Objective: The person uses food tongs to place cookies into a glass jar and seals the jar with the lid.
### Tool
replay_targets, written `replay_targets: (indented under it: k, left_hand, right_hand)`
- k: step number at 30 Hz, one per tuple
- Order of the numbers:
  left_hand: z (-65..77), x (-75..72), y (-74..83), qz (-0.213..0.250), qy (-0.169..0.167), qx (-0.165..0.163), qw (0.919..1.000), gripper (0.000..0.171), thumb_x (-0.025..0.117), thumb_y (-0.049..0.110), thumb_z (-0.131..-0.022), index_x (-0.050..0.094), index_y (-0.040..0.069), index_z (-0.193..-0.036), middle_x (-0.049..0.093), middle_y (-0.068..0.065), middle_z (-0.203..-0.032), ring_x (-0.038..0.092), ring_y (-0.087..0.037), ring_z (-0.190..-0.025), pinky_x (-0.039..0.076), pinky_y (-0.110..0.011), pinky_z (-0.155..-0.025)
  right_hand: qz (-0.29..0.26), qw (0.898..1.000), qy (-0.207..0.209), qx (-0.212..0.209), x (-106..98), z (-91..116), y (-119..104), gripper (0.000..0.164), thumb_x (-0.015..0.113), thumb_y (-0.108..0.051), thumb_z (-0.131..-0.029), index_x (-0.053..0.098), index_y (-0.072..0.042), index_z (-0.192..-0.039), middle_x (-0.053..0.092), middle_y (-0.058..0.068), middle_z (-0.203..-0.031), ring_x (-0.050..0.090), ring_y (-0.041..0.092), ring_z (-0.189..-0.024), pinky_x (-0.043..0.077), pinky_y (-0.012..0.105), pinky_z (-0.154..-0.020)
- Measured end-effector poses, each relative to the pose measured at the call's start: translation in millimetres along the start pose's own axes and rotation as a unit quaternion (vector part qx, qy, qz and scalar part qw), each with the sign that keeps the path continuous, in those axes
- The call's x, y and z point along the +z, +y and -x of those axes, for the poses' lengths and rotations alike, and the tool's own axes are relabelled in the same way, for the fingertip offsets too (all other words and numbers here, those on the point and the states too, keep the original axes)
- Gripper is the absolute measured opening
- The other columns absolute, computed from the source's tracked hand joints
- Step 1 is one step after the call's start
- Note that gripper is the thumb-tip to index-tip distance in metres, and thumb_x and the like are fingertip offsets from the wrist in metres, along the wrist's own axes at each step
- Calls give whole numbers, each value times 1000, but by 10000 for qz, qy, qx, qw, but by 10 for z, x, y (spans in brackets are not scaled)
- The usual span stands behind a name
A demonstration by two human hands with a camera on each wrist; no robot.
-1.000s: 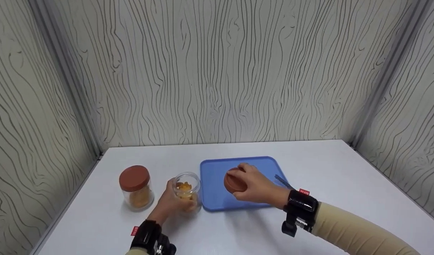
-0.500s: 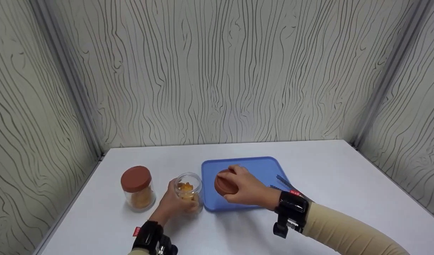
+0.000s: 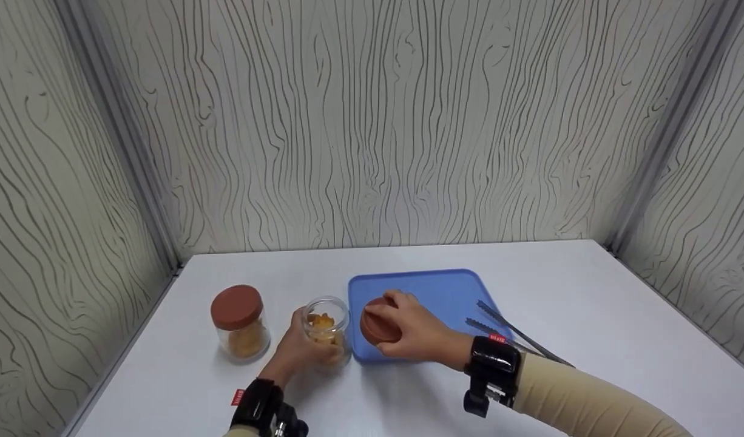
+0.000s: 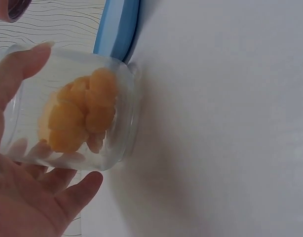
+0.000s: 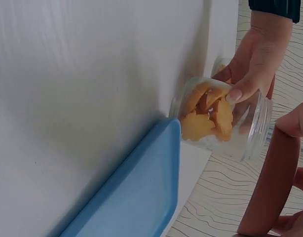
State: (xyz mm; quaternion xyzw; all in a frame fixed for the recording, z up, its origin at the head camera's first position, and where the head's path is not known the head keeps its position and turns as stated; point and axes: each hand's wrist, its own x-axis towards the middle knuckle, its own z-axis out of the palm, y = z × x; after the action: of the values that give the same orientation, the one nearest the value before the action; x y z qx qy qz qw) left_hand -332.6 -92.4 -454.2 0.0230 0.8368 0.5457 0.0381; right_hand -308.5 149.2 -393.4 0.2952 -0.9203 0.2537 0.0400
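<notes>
My left hand (image 3: 302, 347) grips a clear, uncapped jar (image 3: 345, 331) from its left side, thumb on one wall and fingers round the other. Yellow-orange cookies (image 4: 80, 111) fill its lower part. The jar stands on the white table, against or very near the blue tray's left edge. My right hand (image 3: 423, 332) holds a reddish-brown lid (image 3: 378, 332) by its rim, tilted, above the tray and just right of the jar's mouth. In the right wrist view the lid (image 5: 271, 190) shows edge-on, apart from the jar.
A second jar with a brown lid (image 3: 235, 306) stands at the left with cookies inside. The blue tray (image 3: 439, 288) lies mid-table. Dark tongs (image 3: 495, 315) rest over its right edge, partly hidden by my right forearm. Patterned panels (image 3: 372, 121) wall the table.
My right hand has carried the lid leftward toward the jar, uncovering more of the tongs. The left hand still holds the jar in the same place.
</notes>
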Motion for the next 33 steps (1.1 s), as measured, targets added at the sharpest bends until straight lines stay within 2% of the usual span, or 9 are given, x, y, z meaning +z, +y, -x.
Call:
replay_targets:
  k: [11, 26, 33]
  left_hand:
    - [31, 1, 0, 83, 64, 243, 9997, 105, 89, 13, -64, 25, -6, -144, 49, -28, -132, 47, -40, -122, 37, -53, -103]
    - [13, -12, 5, -73, 41, 16, 10000, 105, 88, 16, -65, 24, -3, -146, 48, -28, -134, 46, -41, -124, 37, -54, -104]
    - [27, -7, 16, -99, 4, 77, 9999, 107, 89, 20, -65, 23, -4, -145, 46, -28, -136, 46, -41, -125, 38, -55, -103]
  right_hand:
    - [179, 9990, 54, -397, 120, -40, -67, 57, 73, -22, -77, 60, -13, -132, 44, 22, -136, 45, 33, -114, 49, 44, -82]
    - [116, 9990, 286, -327, 206, -151, -148, 58, 74, -21, -75, 61, -16, -132, 43, 23, -137, 45, 32, -114, 50, 44, -81]
    - [131, 9994, 108, -287, 239, -220, -225, 59, 73, -20, -75, 60, -18, -133, 42, 22, -139, 45, 32, -114, 51, 42, -81]
